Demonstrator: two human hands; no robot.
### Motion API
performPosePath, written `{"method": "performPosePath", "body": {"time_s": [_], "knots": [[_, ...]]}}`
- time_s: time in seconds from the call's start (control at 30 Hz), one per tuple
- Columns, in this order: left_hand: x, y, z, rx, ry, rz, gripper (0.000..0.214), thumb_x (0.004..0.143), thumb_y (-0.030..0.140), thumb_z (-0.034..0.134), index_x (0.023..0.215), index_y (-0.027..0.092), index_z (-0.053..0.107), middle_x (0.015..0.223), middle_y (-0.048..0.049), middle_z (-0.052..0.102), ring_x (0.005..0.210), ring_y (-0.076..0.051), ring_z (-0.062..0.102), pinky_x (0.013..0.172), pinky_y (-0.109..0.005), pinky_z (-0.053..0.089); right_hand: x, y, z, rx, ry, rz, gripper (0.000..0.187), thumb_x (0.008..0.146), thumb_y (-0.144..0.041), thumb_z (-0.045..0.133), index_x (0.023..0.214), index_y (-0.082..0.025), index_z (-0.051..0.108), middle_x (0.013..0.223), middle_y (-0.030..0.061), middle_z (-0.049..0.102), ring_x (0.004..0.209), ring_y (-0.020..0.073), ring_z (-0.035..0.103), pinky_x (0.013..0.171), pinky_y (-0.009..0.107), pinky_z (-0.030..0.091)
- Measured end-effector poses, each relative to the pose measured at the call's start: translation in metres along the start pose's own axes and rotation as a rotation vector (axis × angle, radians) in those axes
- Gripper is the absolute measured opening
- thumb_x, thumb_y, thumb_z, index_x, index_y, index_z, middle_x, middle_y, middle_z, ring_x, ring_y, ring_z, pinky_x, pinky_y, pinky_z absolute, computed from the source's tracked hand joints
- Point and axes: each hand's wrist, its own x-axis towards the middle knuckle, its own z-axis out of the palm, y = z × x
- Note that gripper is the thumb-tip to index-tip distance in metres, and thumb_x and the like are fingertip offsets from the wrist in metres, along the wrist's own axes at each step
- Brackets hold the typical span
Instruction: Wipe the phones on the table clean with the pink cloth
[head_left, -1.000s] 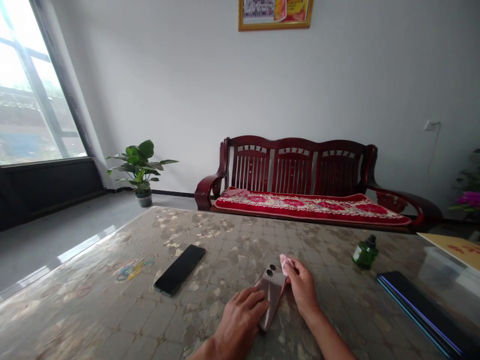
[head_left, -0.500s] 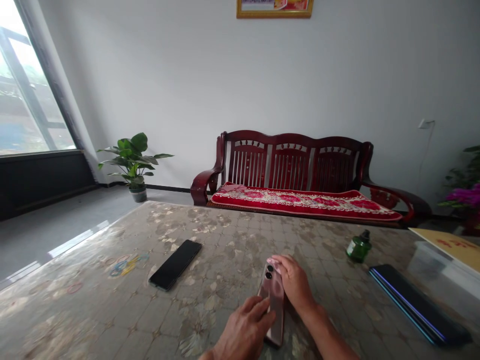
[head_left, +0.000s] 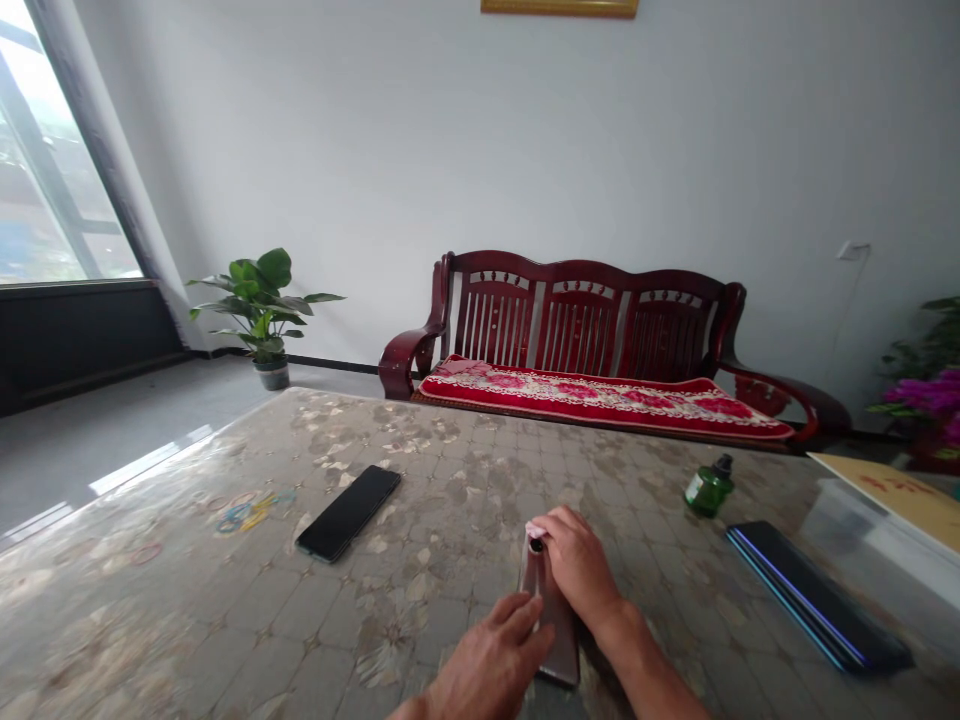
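A pinkish smartphone (head_left: 561, 658) lies back side up on the table in front of me. My left hand (head_left: 493, 652) grips it around its lower half, fingers bent over the back. Pinched in my right hand (head_left: 581, 562) is a small pale pink cloth (head_left: 534, 531), pressed on the phone's top end beside the camera lenses. One lens shows; the right fingers cover the other. To the left, a black smartphone (head_left: 349, 513) rests screen up. A green pump bottle (head_left: 708, 488) stands to the right, beyond a stack of dark phones (head_left: 821, 598).
Loose coloured rubber bands (head_left: 246, 512) lie at the left of the patterned tablecloth (head_left: 315, 640). A clear plastic box (head_left: 862, 535) with a yellowish card (head_left: 892, 485) on it stands at the right edge. Behind the table are a red wooden bench (head_left: 581, 330) and a potted plant (head_left: 262, 300).
My right hand has shifted slightly with the cloth across the phone's camera end, now covering one lens. My left hand keeps its hold. The whole view has tilted down a little.
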Motion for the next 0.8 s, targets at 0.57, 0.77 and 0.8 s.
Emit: {"method": "performPosePath", "body": {"time_s": [0.57, 0.77, 0.8], "knots": [[0.004, 0.022, -0.032, 0.009, -0.144, -0.024, 0.036, 0.081, 0.021, 0.065, 0.116, 0.020, 0.057, 0.127, -0.0086, 0.056, 0.120, -0.027, 0.051, 0.103, -0.034, 0.045, 0.000, 0.000, -0.003, 0.074, -0.033, 0.055, 0.029, 0.088, -0.013, 0.044, 0.088, -0.026, 0.070, 0.090, 0.0035, 0.062, 0.083, 0.0169, 0.060, 0.075, 0.026, 0.049], [0.005, 0.018, -0.022, 0.140, -0.100, 0.035, 0.026, 0.090, 0.028, 0.062, 0.114, 0.020, 0.055, 0.117, -0.0080, 0.058, 0.113, -0.026, 0.052, 0.099, -0.038, 0.047, 0.006, -0.004, -0.006, -0.026, -0.121, 0.070, 0.029, 0.087, -0.011, 0.046, 0.087, -0.026, 0.071, 0.088, 0.0042, 0.063, 0.087, 0.0182, 0.059, 0.077, 0.027, 0.046], [0.005, 0.016, -0.020, 0.150, -0.094, 0.047, 0.024, 0.091, 0.026, 0.060, 0.114, 0.020, 0.055, 0.115, -0.0077, 0.058, 0.112, -0.026, 0.053, 0.098, -0.038, 0.047, 0.009, -0.005, -0.007, -0.051, -0.150, 0.077, 0.030, 0.087, -0.010, 0.047, 0.085, -0.026, 0.072, 0.087, 0.0040, 0.063, 0.087, 0.0179, 0.059, 0.076, 0.026, 0.045]]}}
